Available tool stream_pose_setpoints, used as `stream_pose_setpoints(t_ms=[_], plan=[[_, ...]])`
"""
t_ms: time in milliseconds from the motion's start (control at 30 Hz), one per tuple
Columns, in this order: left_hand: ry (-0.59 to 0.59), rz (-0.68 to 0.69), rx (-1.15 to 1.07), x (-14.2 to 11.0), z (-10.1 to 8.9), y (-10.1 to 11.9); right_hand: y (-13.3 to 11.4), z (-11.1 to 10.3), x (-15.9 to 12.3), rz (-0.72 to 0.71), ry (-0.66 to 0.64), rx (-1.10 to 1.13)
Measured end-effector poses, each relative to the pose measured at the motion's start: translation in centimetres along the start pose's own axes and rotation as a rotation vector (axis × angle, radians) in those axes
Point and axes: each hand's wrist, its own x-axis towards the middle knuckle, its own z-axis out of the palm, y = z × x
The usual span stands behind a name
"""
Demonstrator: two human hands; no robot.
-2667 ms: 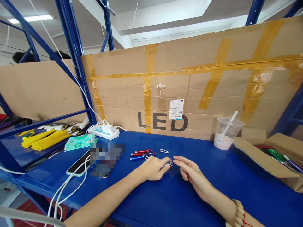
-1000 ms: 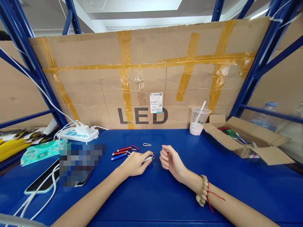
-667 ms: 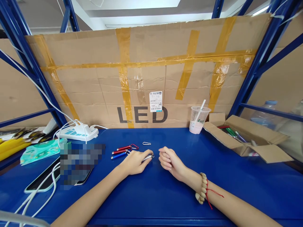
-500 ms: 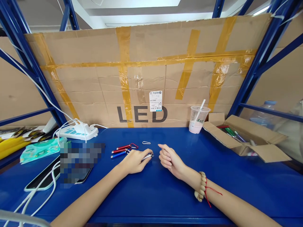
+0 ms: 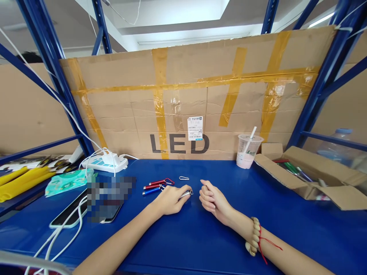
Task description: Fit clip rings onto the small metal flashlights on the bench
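Note:
My left hand (image 5: 171,200) rests on the blue tabletop, its fingers closed around a small silver flashlight (image 5: 186,193) with a ring at its end. Just beyond that hand lie two red flashlights (image 5: 157,183) and a blue flashlight (image 5: 151,191), side by side; a red carabiner (image 5: 169,181) is at the end of one. A silver carabiner (image 5: 184,178) lies on its own past my left fingertips. To the right, my right hand (image 5: 213,201) is closed, fingers curled towards the palm; whether anything is inside is hidden. A bead bracelet (image 5: 254,236) circles that wrist.
A plastic cup (image 5: 248,151) with a straw stands at the back right, beside an open cardboard box (image 5: 304,164) holding pens. Phones (image 5: 69,214), white cables, a tissue pack (image 5: 67,181) and a power strip (image 5: 104,162) occupy the left. Taped cardboard (image 5: 183,99) closes the back.
The camera view has shifted, so everything appears a little farther right and lower. Both hands keep nearly the same pose, and the silver flashlight stays in my left hand.

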Motion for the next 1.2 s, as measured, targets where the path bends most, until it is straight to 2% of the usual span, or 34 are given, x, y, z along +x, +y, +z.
stream_pose_setpoints(t_ms=[167,333,500,833,967,1200], plan=[[-0.013,-0.010,0.012,0.01,-0.19,0.20,0.18,0.02,0.03,0.006,0.024,-0.033],[-0.025,-0.030,0.033,-0.08,-0.22,0.17,0.29,0.40,-0.12,-0.049,0.150,-0.195],[-0.029,-0.012,0.054,-0.16,-0.12,0.02,0.21,0.55,-0.27,-0.086,0.170,-0.301],[-0.028,-0.007,0.052,-0.19,-0.39,0.18,0.72,-0.03,0.14,-0.096,0.186,-0.197],[-0.019,0.008,0.031,-0.20,-0.30,0.15,0.69,-0.11,0.22,-0.091,0.201,-0.232],[-0.002,0.029,0.023,-0.01,0.02,-0.11,0.41,0.63,-0.39,-0.381,0.056,-0.557]])
